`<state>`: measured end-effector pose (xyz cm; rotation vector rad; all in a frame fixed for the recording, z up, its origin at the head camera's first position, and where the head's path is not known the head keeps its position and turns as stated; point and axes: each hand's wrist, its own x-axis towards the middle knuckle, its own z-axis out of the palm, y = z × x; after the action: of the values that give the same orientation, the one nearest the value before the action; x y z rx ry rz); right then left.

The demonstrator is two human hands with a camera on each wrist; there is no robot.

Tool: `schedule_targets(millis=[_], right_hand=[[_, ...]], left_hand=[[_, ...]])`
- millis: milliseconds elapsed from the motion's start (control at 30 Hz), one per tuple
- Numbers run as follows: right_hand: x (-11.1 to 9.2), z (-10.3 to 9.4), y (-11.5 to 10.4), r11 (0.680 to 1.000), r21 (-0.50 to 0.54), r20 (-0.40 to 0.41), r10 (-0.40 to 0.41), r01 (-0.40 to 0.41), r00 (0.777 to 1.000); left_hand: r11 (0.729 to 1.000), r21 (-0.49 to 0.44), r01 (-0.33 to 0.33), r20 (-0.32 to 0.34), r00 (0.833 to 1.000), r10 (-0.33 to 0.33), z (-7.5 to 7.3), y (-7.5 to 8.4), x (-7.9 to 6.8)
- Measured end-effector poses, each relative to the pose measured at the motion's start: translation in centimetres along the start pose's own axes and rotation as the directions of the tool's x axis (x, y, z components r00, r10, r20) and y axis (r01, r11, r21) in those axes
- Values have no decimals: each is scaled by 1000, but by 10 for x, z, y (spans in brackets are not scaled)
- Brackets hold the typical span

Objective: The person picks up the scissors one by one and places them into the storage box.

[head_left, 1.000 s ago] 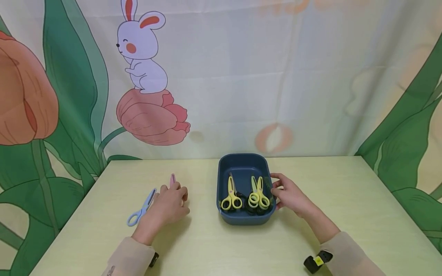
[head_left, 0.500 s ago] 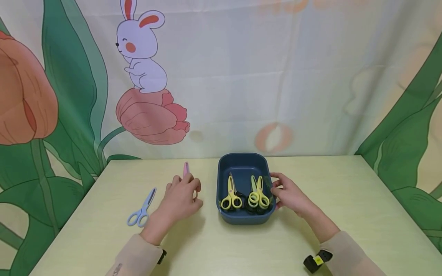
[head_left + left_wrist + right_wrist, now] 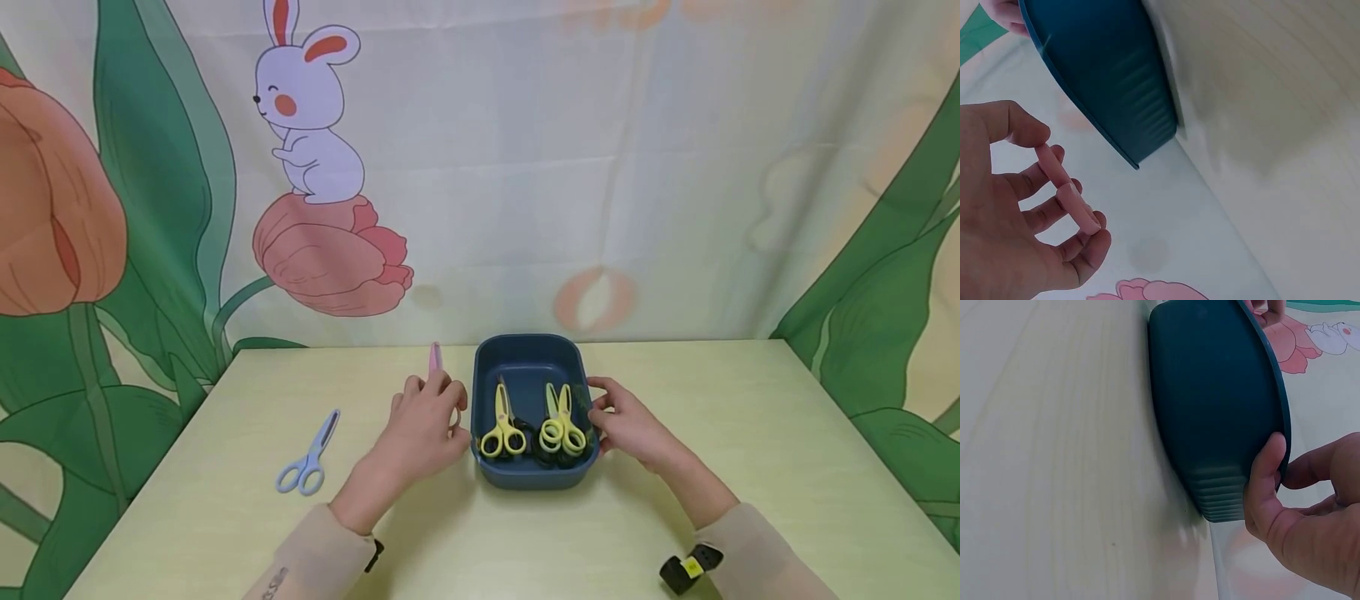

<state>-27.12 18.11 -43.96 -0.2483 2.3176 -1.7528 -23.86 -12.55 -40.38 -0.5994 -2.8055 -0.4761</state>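
Note:
My left hand point(image 3: 426, 429) holds a pair of pink scissors point(image 3: 435, 357) just off the left side of a dark blue plastic bin point(image 3: 531, 481). The blade end points away from me; the left wrist view shows thumb and fingers around the pink handles point(image 3: 1054, 167). At the bin's right side, my right hand point(image 3: 633, 427) grips the rim, its thumb against the outer wall point(image 3: 1210, 412). Inside the bin lie yellow scissors point(image 3: 501, 429) on the left and more yellow scissors point(image 3: 570, 433) on the right, with darker handles partly hidden beneath them.
A pair of light blue scissors point(image 3: 307, 465) lies on the pale wooden table point(image 3: 750, 442), left of my left forearm. Behind the table's back edge hangs a cloth backdrop point(image 3: 480, 183) printed with a rabbit and tulips. Black straps point(image 3: 690, 568) sit at my wrists.
My left hand has carried the pink scissors rightward up to the bin's left side, uncovering the light blue scissors. My right hand and the bin have stayed in place.

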Motion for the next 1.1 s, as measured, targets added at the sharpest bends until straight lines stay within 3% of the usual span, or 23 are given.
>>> schedule_targets(millis=[600, 1100], right_hand=[[0, 0, 1, 1000, 14, -4, 8, -8, 1000], [-1, -2, 2, 998, 52, 4, 20, -20, 1000]], left_hand=[[996, -19, -84, 53, 995, 85, 14, 37, 11], [993, -89, -80, 111, 990, 90, 25, 51, 21]])
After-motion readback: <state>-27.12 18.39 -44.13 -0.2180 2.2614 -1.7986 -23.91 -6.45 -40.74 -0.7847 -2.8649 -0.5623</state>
